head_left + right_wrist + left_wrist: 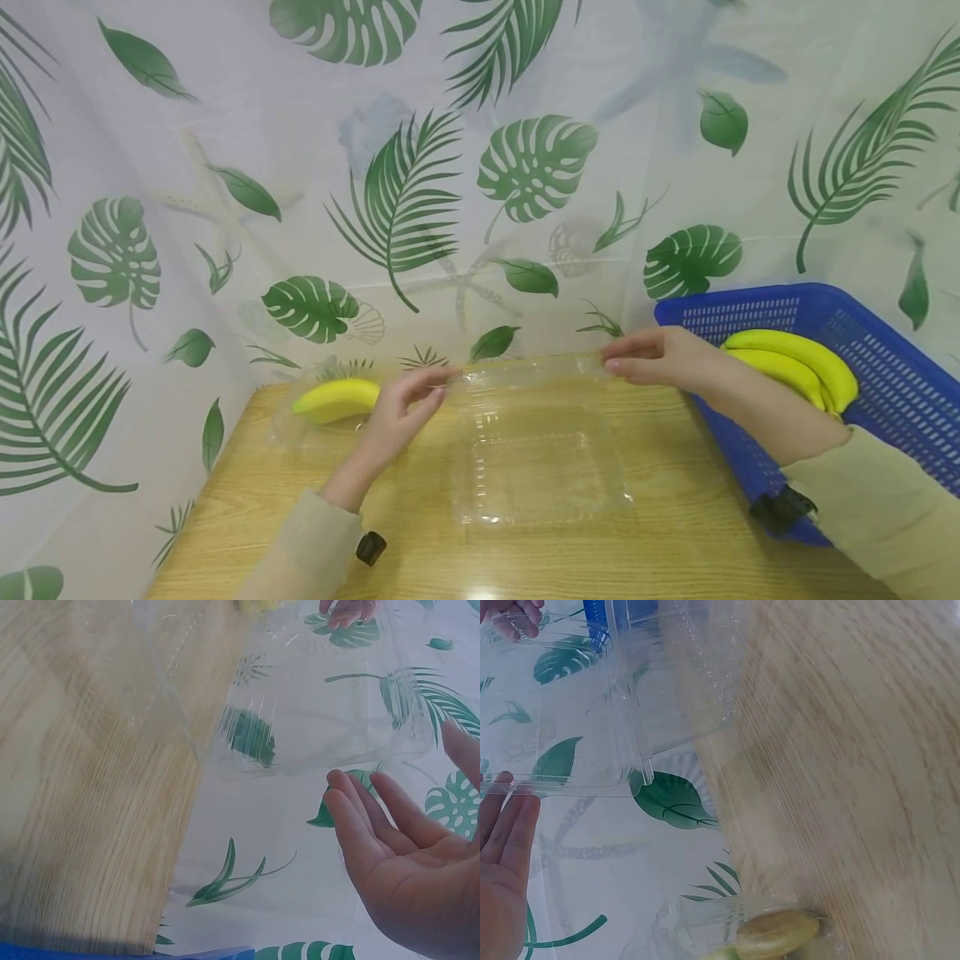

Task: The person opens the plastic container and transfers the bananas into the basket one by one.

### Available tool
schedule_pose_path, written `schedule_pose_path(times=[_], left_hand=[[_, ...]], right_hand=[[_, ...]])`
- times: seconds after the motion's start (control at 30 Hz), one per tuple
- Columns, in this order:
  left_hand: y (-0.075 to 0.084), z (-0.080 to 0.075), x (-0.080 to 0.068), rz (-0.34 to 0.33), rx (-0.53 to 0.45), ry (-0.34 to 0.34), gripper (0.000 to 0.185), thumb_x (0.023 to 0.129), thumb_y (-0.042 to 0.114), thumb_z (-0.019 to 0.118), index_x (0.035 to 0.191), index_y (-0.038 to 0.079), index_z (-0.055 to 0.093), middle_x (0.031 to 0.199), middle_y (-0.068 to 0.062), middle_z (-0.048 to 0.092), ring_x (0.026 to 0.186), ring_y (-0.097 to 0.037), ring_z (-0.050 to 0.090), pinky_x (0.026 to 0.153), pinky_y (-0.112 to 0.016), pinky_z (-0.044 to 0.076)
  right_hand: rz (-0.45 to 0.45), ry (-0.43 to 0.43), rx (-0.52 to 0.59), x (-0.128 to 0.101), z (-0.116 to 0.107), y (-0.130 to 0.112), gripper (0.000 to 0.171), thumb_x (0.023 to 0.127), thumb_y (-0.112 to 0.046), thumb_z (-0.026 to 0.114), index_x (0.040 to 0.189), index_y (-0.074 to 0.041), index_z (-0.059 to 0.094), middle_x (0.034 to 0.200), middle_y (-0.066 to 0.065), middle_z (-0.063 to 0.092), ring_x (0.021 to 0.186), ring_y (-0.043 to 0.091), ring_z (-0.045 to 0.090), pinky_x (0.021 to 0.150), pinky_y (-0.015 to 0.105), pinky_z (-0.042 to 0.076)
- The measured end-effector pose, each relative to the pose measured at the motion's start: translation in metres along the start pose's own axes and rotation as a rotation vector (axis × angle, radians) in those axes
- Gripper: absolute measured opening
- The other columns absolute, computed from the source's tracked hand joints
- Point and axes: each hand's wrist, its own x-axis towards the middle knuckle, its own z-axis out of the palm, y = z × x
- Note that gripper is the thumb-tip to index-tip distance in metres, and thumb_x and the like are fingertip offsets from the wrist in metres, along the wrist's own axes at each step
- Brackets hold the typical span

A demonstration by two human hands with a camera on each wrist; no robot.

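An empty clear plastic clamshell box (540, 467) lies open on the wooden table (675, 550), its lid (528, 372) standing upright at the far side. My left hand (448, 379) touches the lid's left top corner with straight fingers (506, 825). My right hand (609, 364) is at the lid's right top corner, fingers (360, 817) relaxed and spread beside the lid's edge (315, 757). Neither hand is seen curled round the plastic. The wrist views look through the transparent lid (570, 712).
A second clear box holding one yellow banana (335, 398) sits at the table's far left, also seen as the banana (776, 934) in the left wrist view. A blue perforated basket (892, 392) with several bananas (798, 362) stands at the right. A leaf-print curtain (397, 192) surrounds the table.
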Motion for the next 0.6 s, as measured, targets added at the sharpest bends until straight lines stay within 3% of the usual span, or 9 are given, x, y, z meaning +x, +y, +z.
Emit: schedule_pose_path(times=[0.2, 0.43, 0.6], left_hand=[[-0.0025, 0.0029, -0.0010, 0.048, -0.014, -0.008, 0.031, 0.103, 0.000, 0.060, 0.132, -0.005, 0.067, 0.136, -0.023, 0.070, 0.123, -0.037, 0.069, 0.107, -0.036, 0.061], [-0.0058, 0.0050, -0.0018, 0.100, -0.034, -0.009, 0.033, 0.099, -0.006, 0.062, 0.131, -0.006, 0.067, 0.134, -0.024, 0.070, 0.123, -0.028, 0.070, 0.105, -0.034, 0.062], [-0.0087, 0.0071, -0.0040, 0.152, -0.053, -0.007, 0.032, 0.096, -0.007, 0.065, 0.128, -0.005, 0.069, 0.130, -0.025, 0.072, 0.122, -0.023, 0.071, 0.105, -0.040, 0.062]], right_hand=[[0.027, -0.022, -0.009, -0.0017, 0.0022, -0.0025, 0.055, 0.104, -0.034, 0.068, 0.147, -0.001, 0.060, 0.147, 0.022, 0.065, 0.133, 0.040, 0.065, 0.118, 0.060, 0.049], [0.018, -0.012, -0.043, -0.0011, 0.0059, 0.0007, 0.053, 0.103, -0.032, 0.070, 0.144, 0.000, 0.062, 0.147, 0.022, 0.065, 0.142, 0.045, 0.056, 0.117, 0.061, 0.050], [-0.005, 0.000, -0.041, -0.0018, 0.0096, 0.0017, 0.051, 0.103, -0.025, 0.072, 0.143, 0.004, 0.062, 0.143, 0.023, 0.067, 0.136, 0.042, 0.062, 0.115, 0.057, 0.053]])
